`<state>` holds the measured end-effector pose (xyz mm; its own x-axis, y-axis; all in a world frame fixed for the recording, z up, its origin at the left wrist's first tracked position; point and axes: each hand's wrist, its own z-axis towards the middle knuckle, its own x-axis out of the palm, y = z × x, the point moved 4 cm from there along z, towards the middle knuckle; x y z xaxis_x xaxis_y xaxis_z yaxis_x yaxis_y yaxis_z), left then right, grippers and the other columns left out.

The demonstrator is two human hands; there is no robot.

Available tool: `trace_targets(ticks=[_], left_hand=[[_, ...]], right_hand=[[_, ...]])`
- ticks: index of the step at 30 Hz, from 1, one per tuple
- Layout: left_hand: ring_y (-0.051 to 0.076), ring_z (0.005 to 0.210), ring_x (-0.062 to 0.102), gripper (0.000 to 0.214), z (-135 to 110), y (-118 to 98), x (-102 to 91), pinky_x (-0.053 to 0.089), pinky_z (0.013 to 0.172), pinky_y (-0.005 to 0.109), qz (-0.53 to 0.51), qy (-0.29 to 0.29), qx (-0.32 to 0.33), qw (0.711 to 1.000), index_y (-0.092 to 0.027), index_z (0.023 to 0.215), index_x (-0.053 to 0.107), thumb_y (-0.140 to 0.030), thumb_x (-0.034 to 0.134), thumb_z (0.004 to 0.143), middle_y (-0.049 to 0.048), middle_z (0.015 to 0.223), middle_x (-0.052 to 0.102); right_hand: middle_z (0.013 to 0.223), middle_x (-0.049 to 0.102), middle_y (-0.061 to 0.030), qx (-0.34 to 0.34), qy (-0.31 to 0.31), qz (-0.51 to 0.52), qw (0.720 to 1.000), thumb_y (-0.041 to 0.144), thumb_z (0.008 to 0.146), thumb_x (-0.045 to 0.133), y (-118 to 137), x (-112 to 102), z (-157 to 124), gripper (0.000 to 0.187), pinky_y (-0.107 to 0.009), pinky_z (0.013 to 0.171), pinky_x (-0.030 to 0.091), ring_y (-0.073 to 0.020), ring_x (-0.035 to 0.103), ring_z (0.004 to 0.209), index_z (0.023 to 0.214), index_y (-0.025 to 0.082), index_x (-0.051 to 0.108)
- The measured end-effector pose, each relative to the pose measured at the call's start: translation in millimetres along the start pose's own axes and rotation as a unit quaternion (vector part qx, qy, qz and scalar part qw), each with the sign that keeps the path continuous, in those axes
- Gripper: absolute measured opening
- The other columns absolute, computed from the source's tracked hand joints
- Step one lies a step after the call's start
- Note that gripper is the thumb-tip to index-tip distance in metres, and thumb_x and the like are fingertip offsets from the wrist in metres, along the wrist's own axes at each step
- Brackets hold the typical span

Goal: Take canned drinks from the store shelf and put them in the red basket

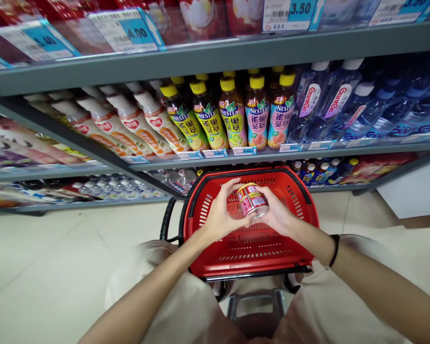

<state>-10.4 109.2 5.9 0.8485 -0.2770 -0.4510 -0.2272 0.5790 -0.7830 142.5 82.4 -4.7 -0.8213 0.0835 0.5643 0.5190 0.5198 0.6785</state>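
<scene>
A small red food can (252, 199) with a yellow upper rim and a printed label is between my hands, slightly tilted. My left hand (224, 208) curves around its left side, the thumb under the lower edge and the fingers near the top. On the right side, my right hand (276, 212) grips the can, partly hiding its lower corner. Beneath both hands is a red plastic shopping basket (251, 265) with slotted walls and a black rim. Nothing else shows inside the basket.
Ahead stands a store shelf (215, 62) with price tags. It bears Nestea bottles (232, 114), white-capped orange-label bottles (132, 122) and clear blue bottles (315, 95). A black basket handle (167, 217) juts left. A grey stool-like frame (256, 303) is between my legs on the tiled floor (57, 258).
</scene>
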Motion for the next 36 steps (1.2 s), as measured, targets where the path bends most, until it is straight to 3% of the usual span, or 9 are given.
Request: trace_targets(ticks=[5,8,13,16,21,24,28,32,36], left_hand=[[0.032,0.136,0.057,0.098,2.9,-5.9,-6.1,0.049,0.114,0.051,0.083,0.032,0.091,0.992,-0.025,0.158,0.038,-0.043,0.091,0.078,0.0173,0.151,0.056],[0.033,0.14,0.054,0.093,6.6,-5.0,-8.8,0.046,0.118,0.054,0.076,0.055,0.115,0.989,-0.026,0.162,0.037,-0.052,0.083,0.086,0.0178,0.156,0.053],[0.033,0.15,0.047,0.076,10.7,10.3,-8.6,0.038,0.126,0.054,-0.08,0.075,0.034,0.993,-0.028,0.161,0.045,-0.056,0.07,0.096,0.0141,0.164,0.047],[0.034,0.15,0.048,0.092,13.9,20.1,-3.3,0.04,0.125,0.054,-0.098,0.109,-0.022,0.989,-0.028,0.164,0.04,-0.047,0.084,0.086,0.0148,0.167,0.043],[0.034,0.131,0.066,0.086,34.0,36.9,8.1,0.053,0.112,0.053,-0.117,0.153,-0.087,0.977,-0.018,0.149,0.055,-0.04,0.092,0.074,0.0185,0.145,0.065],[0.03,0.116,0.071,0.072,49.9,60.2,31.1,0.057,0.104,0.047,-0.093,0.193,-0.118,0.97,-0.016,0.13,0.062,-0.039,0.093,0.069,0.0139,0.127,0.073],[0.025,0.102,0.07,0.067,60.5,115.2,87.2,0.056,0.097,0.04,0.071,0.169,-0.182,0.966,-0.018,0.116,0.061,-0.034,0.093,0.06,0.008,0.115,0.072],[0.028,0.1,0.068,0.055,54.2,166.0,156.5,0.054,0.093,0.045,0.128,0.143,-0.222,0.956,-0.017,0.112,0.057,-0.029,0.086,0.067,0.0111,0.11,0.07],[0.032,0.096,0.07,0.037,50.7,182.2,204.2,0.054,0.082,0.048,0.159,0.134,-0.172,0.963,-0.024,0.108,0.056,-0.037,0.076,0.08,0.008,0.101,0.065]], right_hand=[[0.105,0.075,-0.0073,-0.086,-0.03,-0.005,0.996,0.05,0.096,0.057,-0.4,-4.6,3.7,0.036,-0.038,0.075,0.063,-0.0243,0.074,0.09,0.115,0.02,0.063],[0.117,0.075,-0.0084,-0.186,0.009,-0.119,0.975,0.058,0.09,0.066,11.9,-6.8,3.2,0.047,-0.039,0.089,0.062,-0.027,0.072,0.108,0.117,0.02,0.068],[0.139,0.067,-0.0108,-0.343,0.034,-0.444,0.827,0.057,0.089,0.077,43.6,-11.3,-11.8,0.083,-0.047,0.107,0.053,-0.0297,0.066,0.125,0.159,0.027,0.045],[0.133,0.07,-0.0132,-0.323,0.058,-0.575,0.75,0.06,0.09,0.076,53.3,-14.1,-16.2,0.096,-0.051,0.102,0.055,-0.0333,0.07,0.118,0.167,0.028,0.03],[0.128,0.07,-0.0217,-0.225,0.044,-0.691,0.686,0.066,0.097,0.063,60.3,-24.9,-7.1,0.093,-0.054,0.094,0.057,-0.0417,0.068,0.123,0.169,0.024,0.022],[0.126,0.069,-0.0294,-0.173,0.042,-0.765,0.619,0.057,0.104,0.056,67.3,-35.3,1.0,0.08,-0.055,0.093,0.056,-0.0455,0.069,0.12,0.165,0.01,0.032],[0.132,0.065,-0.0365,-0.084,-0.051,-0.825,0.556,0.037,0.106,0.059,91.0,-63.5,6.8,0.061,-0.053,0.102,0.054,-0.0465,0.065,0.127,0.15,-0.005,0.05],[0.13,0.066,-0.0371,-0.04,-0.093,-0.816,0.569,0.024,0.102,0.062,106.5,-88.2,8.7,0.039,-0.052,0.104,0.054,-0.0458,0.066,0.126,0.127,-0.006,0.069],[0.117,0.074,-0.0295,-0.028,-0.092,-0.798,0.595,0.018,0.095,0.068,105.9,-100.8,15.9,0.024,-0.051,0.096,0.059,-0.0428,0.073,0.113,0.108,0.001,0.077]])
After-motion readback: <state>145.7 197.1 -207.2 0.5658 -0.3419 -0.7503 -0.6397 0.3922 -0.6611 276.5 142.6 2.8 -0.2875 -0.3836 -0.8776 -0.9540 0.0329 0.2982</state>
